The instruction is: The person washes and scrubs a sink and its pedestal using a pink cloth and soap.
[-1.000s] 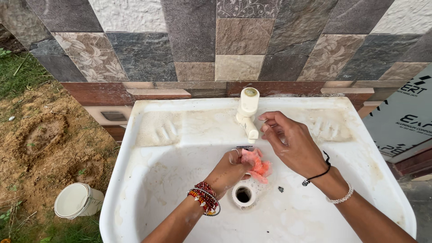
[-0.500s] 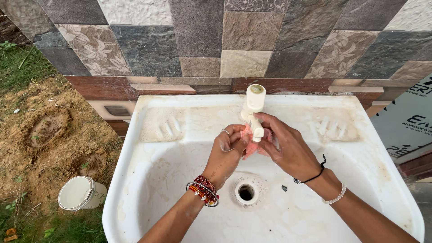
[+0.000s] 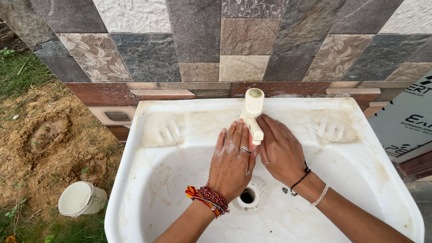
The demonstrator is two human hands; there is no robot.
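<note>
A single view, from a camera worn on the person's head; it looks steeply down and forward over a white basin that fills the lower centre of the frame; the tiled wall runs across the top, faced nearly square-on; both forearms enter from the bottom edge, so the lens sits close above them; bare ground shows at the left edge; no second view overlaps this one.

Open basin either side of hands; cream tap perhaps crowding fingertips.
</note>
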